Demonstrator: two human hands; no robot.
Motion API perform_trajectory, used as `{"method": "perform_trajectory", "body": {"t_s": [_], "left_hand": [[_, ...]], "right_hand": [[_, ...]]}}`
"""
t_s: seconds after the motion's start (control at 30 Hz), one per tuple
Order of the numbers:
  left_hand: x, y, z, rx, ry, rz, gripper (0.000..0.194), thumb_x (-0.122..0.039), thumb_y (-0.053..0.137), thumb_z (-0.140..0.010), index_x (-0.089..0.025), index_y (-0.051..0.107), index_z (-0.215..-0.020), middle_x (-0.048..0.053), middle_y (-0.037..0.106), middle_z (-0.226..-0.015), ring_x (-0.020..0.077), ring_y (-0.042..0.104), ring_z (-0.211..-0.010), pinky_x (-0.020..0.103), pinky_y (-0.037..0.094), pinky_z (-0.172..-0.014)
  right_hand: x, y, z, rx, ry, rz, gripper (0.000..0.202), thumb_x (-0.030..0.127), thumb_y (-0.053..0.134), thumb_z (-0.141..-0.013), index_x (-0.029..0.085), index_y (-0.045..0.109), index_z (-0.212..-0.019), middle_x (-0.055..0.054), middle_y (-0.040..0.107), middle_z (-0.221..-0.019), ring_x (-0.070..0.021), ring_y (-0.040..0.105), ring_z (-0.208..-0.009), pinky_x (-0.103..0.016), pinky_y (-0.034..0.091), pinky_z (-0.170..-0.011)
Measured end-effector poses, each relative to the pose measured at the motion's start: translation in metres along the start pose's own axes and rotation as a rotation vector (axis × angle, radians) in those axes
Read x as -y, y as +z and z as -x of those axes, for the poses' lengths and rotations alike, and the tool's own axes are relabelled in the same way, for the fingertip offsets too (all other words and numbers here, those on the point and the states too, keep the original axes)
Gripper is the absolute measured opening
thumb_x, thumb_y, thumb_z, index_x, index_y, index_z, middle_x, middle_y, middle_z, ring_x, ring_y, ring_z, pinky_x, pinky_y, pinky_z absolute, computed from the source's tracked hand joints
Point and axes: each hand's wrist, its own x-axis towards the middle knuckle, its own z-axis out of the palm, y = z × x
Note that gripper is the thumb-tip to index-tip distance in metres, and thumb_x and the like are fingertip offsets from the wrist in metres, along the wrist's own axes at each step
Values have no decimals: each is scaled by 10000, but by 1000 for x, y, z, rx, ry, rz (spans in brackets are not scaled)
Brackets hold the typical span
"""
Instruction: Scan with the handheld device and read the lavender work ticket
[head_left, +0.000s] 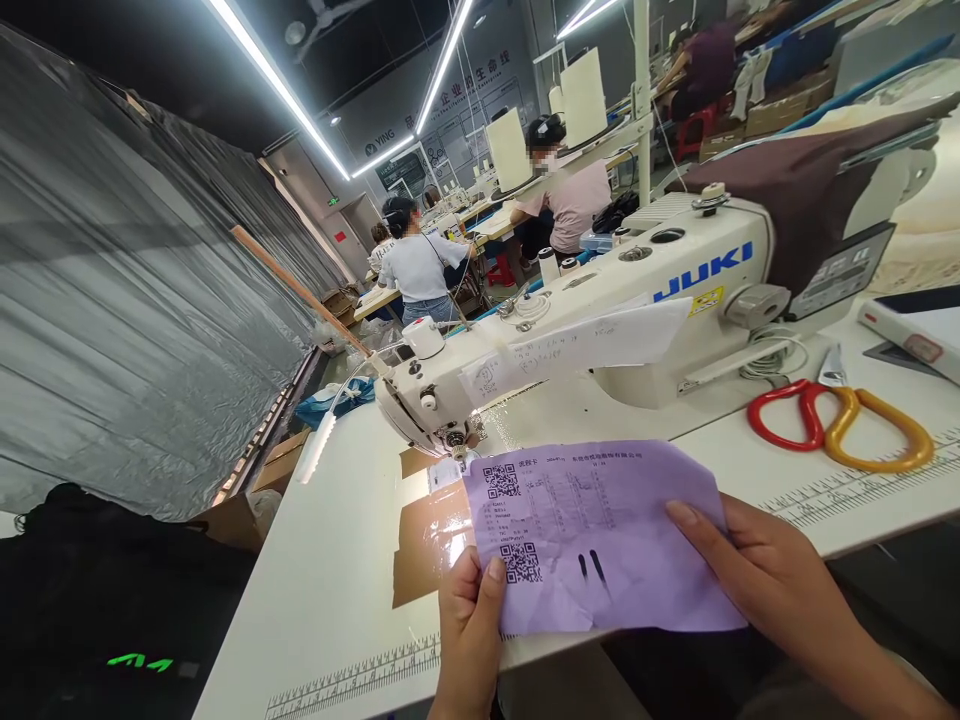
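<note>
A purple printed sheet [615,540] with two QR codes and two dark marks is held up over the table's front edge. My left hand [471,630] pinches its lower left corner, thumb on top. On the right side, my right hand [772,570] grips the sheet with the thumb on its face and the fingers behind it. Just beyond the paper stands a white JUKI sewing machine [585,300], its needle area near the sheet's upper left corner. A strip of paper with handwriting [570,350] is on the machine's arm.
Scissors with red and yellow handles [877,430] lie on the white table [337,560] at right, near a white box [911,340]. Thread cones [510,150] stand behind the machine. Several people work at tables farther back. A grey curtain [135,250] hangs at left.
</note>
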Motion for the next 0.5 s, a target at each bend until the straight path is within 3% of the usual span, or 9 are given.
{"method": "perform_trajectory", "body": {"t_s": [0.13, 0.37, 0.5], "left_hand": [[-1, 1, 1, -1, 0, -1, 334, -440, 698, -777, -157, 699, -954, 84, 709, -978, 215, 640, -902, 275, 510, -770], [-3, 2, 2, -7, -7, 1, 322, -430, 696, -781, -164, 699, -963, 71, 714, -961, 206, 640, -905, 263, 503, -779], [-2, 1, 2, -3, -1, 5, 322, -434, 699, -777, -160, 700, -945, 70, 712, -955, 204, 641, -870, 262, 503, -756]], "right_hand": [[-3, -1, -2, 52, -40, 46, 535, 654, 475, -805, 141, 613, -733, -35, 608, -660, -134, 546, -628, -189, 445, -572], [3, 3, 3, -58, -20, -54, 516, 648, 523, -780, 142, 577, -695, -26, 576, -619, -120, 512, -596, -189, 412, -550], [0, 1, 1, 1, -40, -29, 521, 647, 510, -789, 141, 608, -710, -37, 600, -637, -131, 535, -619, -190, 426, -552]]}}
